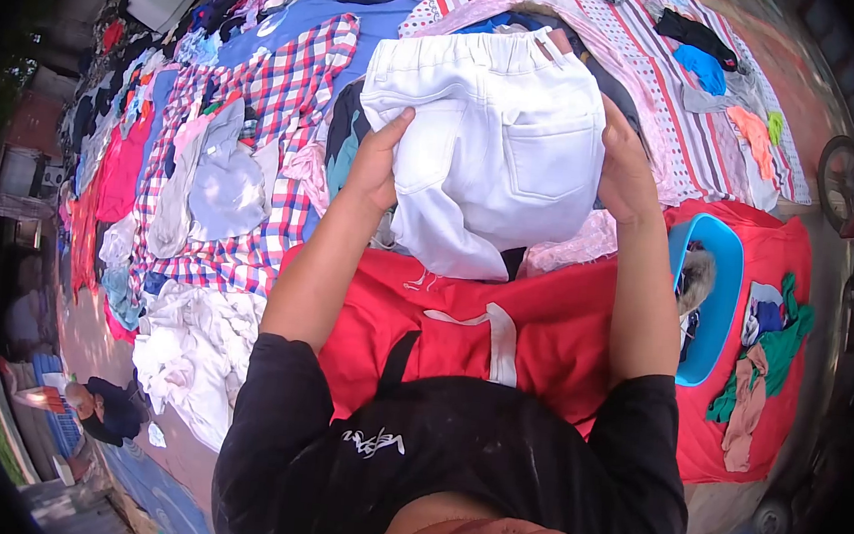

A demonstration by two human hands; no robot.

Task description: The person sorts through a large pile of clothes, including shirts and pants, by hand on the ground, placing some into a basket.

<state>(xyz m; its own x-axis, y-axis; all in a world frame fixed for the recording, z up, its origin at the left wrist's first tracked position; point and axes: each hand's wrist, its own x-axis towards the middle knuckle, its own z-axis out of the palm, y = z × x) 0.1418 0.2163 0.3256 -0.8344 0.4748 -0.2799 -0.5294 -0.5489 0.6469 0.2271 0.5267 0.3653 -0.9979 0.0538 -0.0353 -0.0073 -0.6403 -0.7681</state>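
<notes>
White jeans with a gathered elastic waistband, stitched pockets and a small brown patch are held up in front of me, waistband at the far side. My left hand grips their left edge, thumb on top and the other fingers hidden behind the cloth. On the opposite edge, my right hand is closed round the side of the white jeans, its fingers mostly hidden. One leg hangs folded toward me. Below lies a red cloth with a white strap, and a pale pink lacy garment shows just beneath the jeans.
Left, a red-and-blue checked cloth carries grey garments, beside a white heap. A striped cloth spreads at the back right. A blue basin stands right, near green clothing. Another person is at far left.
</notes>
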